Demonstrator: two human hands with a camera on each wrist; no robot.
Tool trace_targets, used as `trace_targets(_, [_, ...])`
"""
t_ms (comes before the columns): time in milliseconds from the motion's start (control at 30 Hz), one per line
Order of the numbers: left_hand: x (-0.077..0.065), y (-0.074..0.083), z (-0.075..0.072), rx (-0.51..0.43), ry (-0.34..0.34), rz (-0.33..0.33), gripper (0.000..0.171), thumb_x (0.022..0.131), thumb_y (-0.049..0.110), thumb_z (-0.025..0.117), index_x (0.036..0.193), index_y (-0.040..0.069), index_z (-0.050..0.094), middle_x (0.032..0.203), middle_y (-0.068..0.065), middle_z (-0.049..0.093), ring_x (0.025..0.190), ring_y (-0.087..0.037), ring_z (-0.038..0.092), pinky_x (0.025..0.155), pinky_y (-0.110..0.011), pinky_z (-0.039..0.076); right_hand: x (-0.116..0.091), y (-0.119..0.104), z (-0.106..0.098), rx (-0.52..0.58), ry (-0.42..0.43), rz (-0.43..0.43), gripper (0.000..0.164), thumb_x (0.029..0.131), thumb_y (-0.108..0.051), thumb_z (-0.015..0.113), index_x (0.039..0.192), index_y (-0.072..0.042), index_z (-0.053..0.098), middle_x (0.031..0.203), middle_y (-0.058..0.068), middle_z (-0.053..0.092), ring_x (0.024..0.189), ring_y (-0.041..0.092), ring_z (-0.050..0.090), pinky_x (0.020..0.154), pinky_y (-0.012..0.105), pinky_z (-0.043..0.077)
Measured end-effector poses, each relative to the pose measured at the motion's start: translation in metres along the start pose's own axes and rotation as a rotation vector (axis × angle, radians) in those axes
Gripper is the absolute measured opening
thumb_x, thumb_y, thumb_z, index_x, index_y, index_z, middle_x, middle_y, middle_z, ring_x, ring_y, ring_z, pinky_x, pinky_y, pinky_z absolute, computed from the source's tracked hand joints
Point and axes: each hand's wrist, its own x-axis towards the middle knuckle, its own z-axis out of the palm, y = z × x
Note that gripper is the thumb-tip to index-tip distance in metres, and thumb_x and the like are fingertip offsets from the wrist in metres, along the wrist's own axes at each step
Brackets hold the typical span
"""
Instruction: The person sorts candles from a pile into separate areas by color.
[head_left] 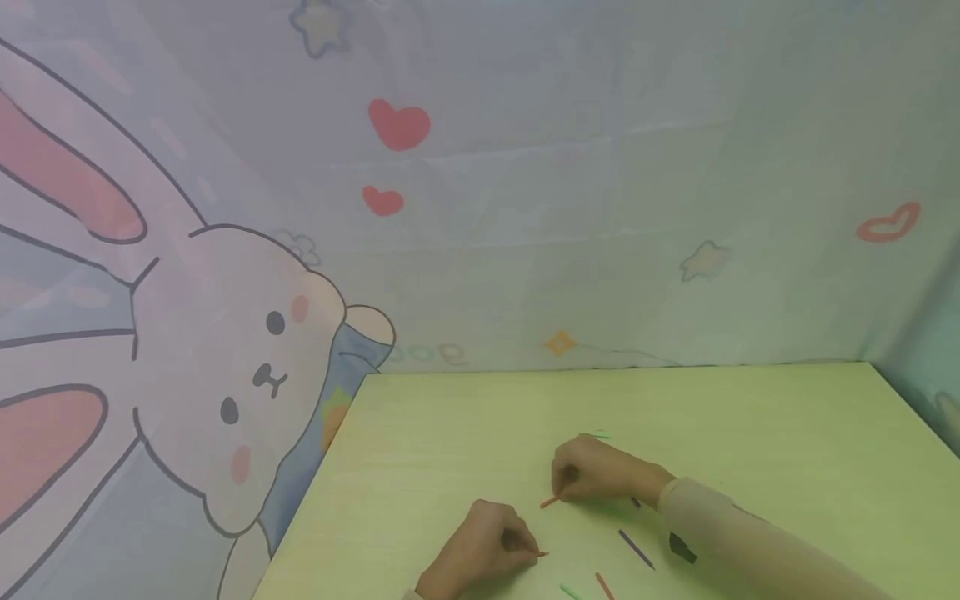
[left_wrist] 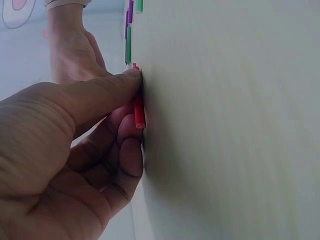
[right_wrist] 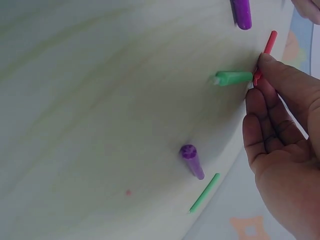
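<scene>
My left hand [head_left: 480,546] pinches a thin red crayon [left_wrist: 139,114] between thumb and fingers, low against the tabletop. In the head view only its tip shows beyond the fingertips. Farther back and to the right, my right hand [head_left: 600,468] grips another red crayon [right_wrist: 271,42] near one end, its other end pointing toward the left. A green crayon [right_wrist: 233,77] lies by the right fingertips in the right wrist view. The fingers cover part of each held crayon.
On the pale yellow table [head_left: 450,433] lie a purple crayon [head_left: 636,549], a green one [head_left: 570,591] and a red one [head_left: 604,586] near the front. Another green crayon [head_left: 600,435] lies behind the right hand. A printed curtain [head_left: 525,208] hangs behind the table.
</scene>
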Motion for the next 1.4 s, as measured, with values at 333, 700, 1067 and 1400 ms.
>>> trace_targets(333, [0.001, 0.006, -0.002, 0.050, -0.004, 0.021, 0.006, 0.091, 0.011, 0.094, 0.089, 0.016, 0.091, 0.083, 0.011, 0.081, 0.077, 0.011, 0.064, 0.068, -0.007, 0.051, 0.001, -0.001, 0.000, 0.013, -0.001, 0.039, 0.016, 0.090, 0.000, 0.088, 0.089, -0.016, 0.083, 0.087, -0.014, 0.072, 0.078, -0.004, 0.063, 0.074, 0.019, 0.059])
trace_targets(700, [0.001, 0.007, -0.002, 0.057, -0.003, 0.041, 0.008, 0.092, 0.011, 0.093, 0.087, 0.017, 0.091, 0.082, 0.013, 0.081, 0.076, 0.012, 0.063, 0.067, -0.006, 0.050, 0.001, 0.003, 0.003, 0.004, -0.001, 0.056, 0.019, 0.090, -0.003, 0.089, 0.087, -0.021, 0.084, 0.086, -0.018, 0.071, 0.077, -0.004, 0.064, 0.072, 0.019, 0.059])
trace_targets(1067, [0.002, 0.008, -0.002, 0.012, -0.054, -0.016, 0.007, 0.097, 0.012, 0.088, 0.091, 0.015, 0.091, 0.084, 0.015, 0.080, 0.074, 0.011, 0.063, 0.067, -0.011, 0.055, -0.001, 0.003, 0.003, 0.056, -0.002, 0.065, 0.018, 0.090, -0.002, 0.089, 0.087, -0.019, 0.084, 0.085, -0.016, 0.072, 0.077, -0.003, 0.064, 0.071, 0.020, 0.060])
trace_targets(1400, [0.008, 0.006, -0.013, -0.026, -0.030, -0.004, 0.005, 0.095, 0.012, 0.090, 0.090, 0.014, 0.089, 0.087, 0.014, 0.081, 0.075, 0.009, 0.065, 0.071, -0.014, 0.058, 0.000, -0.001, 0.002, 0.020, 0.004, 0.069, 0.017, 0.089, -0.003, 0.090, 0.086, -0.018, 0.084, 0.083, -0.016, 0.071, 0.075, -0.003, 0.062, 0.071, 0.019, 0.059])
